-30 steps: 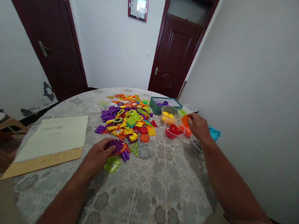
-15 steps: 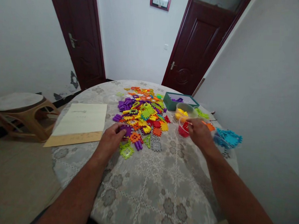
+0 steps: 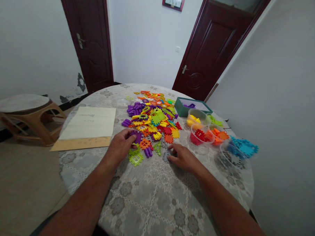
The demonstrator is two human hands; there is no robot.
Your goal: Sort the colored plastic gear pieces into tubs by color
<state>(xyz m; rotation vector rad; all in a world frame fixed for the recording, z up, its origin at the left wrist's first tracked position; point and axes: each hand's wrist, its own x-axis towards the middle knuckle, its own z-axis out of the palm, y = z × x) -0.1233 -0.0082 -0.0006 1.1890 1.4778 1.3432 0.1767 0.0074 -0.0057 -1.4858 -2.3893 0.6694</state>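
A heap of colourful plastic interlocking building pieces (image 3: pixel 157 118) lies on the round table. At its near left edge, my left hand (image 3: pixel 121 144) is closed on a purple building piece (image 3: pixel 136 136), thumb on top. My right hand (image 3: pixel 184 158) has its thumb and fingers around a grey square building piece (image 3: pixel 166 155) flat on the cloth; the hand covers part of it. Between the hands lie a green triangle piece (image 3: pixel 157 148), an orange window piece (image 3: pixel 145 143), purple tube pieces (image 3: pixel 148 152) and a green window piece (image 3: pixel 136 159).
At the right stand clear tubs with yellow pieces (image 3: pixel 194 119), red pieces (image 3: pixel 201 135), orange pieces (image 3: pixel 219 135), grey pieces (image 3: pixel 232 159) and blue pieces (image 3: pixel 243 146). A green box (image 3: pixel 181 110) holds purple pieces. Paper sheets (image 3: pixel 88 123) lie at the left. A stool (image 3: pixel 29 117) stands beyond.
My right hand has left the red-piece tub and moved left and down to the grey square piece. My left hand remains at the purple piece. The view has shifted slightly.
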